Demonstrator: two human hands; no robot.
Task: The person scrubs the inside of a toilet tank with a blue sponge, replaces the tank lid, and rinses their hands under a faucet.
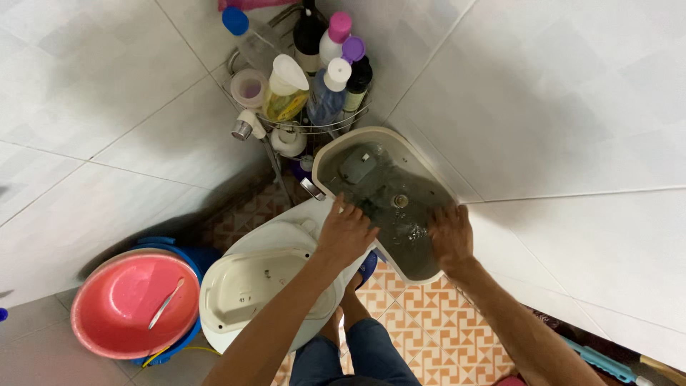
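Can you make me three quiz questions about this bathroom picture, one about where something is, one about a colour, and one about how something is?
1. Where does the tank lid lie?
A. on the closed toilet seat
B. in the basin
C. on the rack

2. What colour is the basin on the floor?
A. green
B. pink
C. white

3. How is the toilet tank?
A. covered
B. open, with water inside
C. open and dry

Answers:
1 A: the lid rests upside down on the seat.
2 B: the basin is pink inside, with a thin pale stick-like thing in it.
3 B: water shows inside, and the left hand and right hand reach its rim.
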